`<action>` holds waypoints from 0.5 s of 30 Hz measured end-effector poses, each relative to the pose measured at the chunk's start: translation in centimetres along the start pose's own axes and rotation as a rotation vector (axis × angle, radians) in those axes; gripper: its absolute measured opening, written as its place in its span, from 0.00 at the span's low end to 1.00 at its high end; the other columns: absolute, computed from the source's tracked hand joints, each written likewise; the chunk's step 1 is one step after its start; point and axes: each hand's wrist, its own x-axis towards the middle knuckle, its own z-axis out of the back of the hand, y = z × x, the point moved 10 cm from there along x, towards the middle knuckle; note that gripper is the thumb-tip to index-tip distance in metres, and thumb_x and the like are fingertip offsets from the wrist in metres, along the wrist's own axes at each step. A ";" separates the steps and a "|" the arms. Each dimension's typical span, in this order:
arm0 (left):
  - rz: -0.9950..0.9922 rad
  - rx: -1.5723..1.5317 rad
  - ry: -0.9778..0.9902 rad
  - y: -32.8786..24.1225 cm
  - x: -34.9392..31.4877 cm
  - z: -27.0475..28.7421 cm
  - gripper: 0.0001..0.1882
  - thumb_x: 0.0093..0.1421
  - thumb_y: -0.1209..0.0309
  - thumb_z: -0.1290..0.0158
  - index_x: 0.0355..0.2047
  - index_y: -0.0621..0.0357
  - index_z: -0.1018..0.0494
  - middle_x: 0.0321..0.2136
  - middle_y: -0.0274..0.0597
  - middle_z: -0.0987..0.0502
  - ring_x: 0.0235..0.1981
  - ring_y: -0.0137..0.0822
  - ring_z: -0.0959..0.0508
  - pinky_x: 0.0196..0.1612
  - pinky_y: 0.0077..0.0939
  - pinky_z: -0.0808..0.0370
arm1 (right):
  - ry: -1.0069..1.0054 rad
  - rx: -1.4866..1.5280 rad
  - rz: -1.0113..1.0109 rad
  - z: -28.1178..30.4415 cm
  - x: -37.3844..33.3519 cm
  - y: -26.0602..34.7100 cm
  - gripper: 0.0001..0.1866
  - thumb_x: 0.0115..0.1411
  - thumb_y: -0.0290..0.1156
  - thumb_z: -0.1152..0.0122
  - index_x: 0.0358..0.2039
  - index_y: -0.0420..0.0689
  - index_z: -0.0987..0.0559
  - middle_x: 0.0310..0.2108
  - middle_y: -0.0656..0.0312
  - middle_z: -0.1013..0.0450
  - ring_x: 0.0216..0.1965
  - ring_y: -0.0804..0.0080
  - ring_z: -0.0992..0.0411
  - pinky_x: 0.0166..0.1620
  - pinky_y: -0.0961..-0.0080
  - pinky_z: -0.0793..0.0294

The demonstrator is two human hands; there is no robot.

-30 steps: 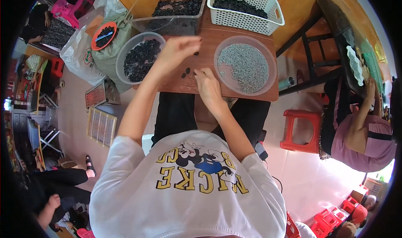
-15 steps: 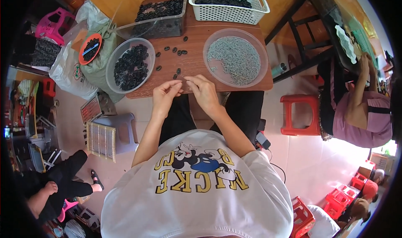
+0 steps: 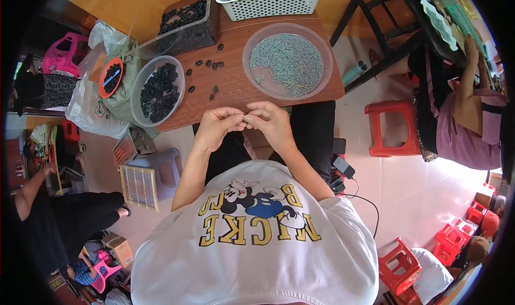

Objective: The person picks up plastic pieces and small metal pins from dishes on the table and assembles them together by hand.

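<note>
My left hand (image 3: 219,127) and my right hand (image 3: 272,125) meet just over the table's front edge, fingertips pinched together around something tiny that I cannot make out. Several small black oval pieces (image 3: 208,63) lie loose on the brown table (image 3: 228,79) beyond them. To the right stands a clear round tub (image 3: 329,63) holding many small silvery-grey pins (image 3: 287,58). Another clear round tub (image 3: 136,86), on the left, is partly filled with black oval pieces (image 3: 159,93) like the loose ones.
At the table's back are a clear bin (image 3: 206,28) and a white perforated basket (image 3: 268,9), both containing black pieces. A red stool (image 3: 394,128) stands on the right, near a seated person (image 3: 466,117). Bags (image 3: 91,104) and a grey-blue stool (image 3: 169,168) are on the left.
My fingertips, slightly apart before, have come together. The whole view has shifted, so the table and tubs appear further left. At the left, another person's arm has stretched out.
</note>
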 end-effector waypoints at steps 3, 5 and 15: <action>-0.077 0.072 -0.016 -0.2 0.5 -0.5 0.07 0.57 0.75 0.46 0.33 0.66 0.25 0.26 0.39 0.23 0.26 0.26 0.23 0.30 0.16 0.26 | -0.052 0.192 -0.017 0.7 -0.5 -1.1 0.12 0.53 0.22 0.39 0.39 0.35 0.24 0.28 0.62 0.24 0.28 0.81 0.28 0.33 0.85 0.29; -0.131 0.130 -0.018 -0.5 0.8 -1.0 0.06 0.57 0.75 0.46 0.33 0.66 0.25 0.26 0.39 0.23 0.26 0.25 0.24 0.31 0.16 0.26 | -0.066 0.273 -0.014 1.0 -0.7 -1.3 0.10 0.54 0.22 0.39 0.37 0.35 0.23 0.28 0.63 0.24 0.28 0.82 0.28 0.32 0.86 0.29; -0.116 0.137 -0.013 -0.4 1.2 -3.1 0.06 0.55 0.77 0.45 0.33 0.66 0.25 0.27 0.42 0.22 0.27 0.28 0.22 0.32 0.18 0.24 | -0.229 0.183 0.000 4.0 -1.6 -1.5 0.09 0.54 0.23 0.40 0.36 0.37 0.20 0.29 0.63 0.24 0.29 0.82 0.29 0.34 0.86 0.29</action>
